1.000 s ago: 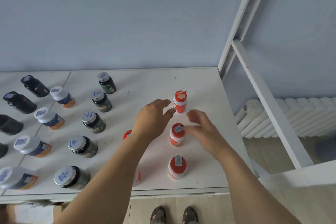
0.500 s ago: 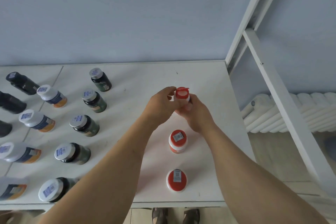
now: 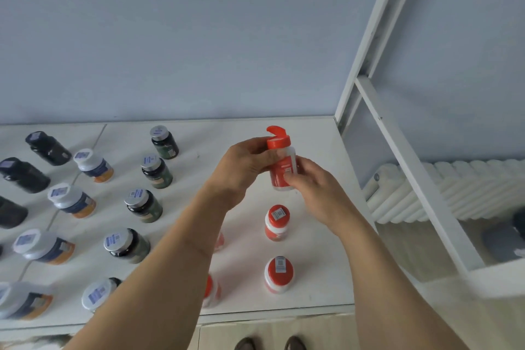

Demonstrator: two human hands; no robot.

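Above the right end of the white table, a red bottle is held between both hands, nearly upright with its top leaning a little away from the person. Its red flip lid stands open, hinged up at the left side of the cap. The left hand grips the bottle's upper part, fingers curled round it just under the cap. The right hand holds the lower part, thumb and fingertips curled against the label.

Directly below on the table stand two more red-capped bottles, one behind the other, each with a barcode sticker on its lid. Two further red ones are partly hidden by the left forearm. Farther left run rows of dark green bottles with silver caps, then white-capped bottles with blue and orange labels, then black bottles at the left edge. A white frame rises at the table's right end, with a white radiator behind it.
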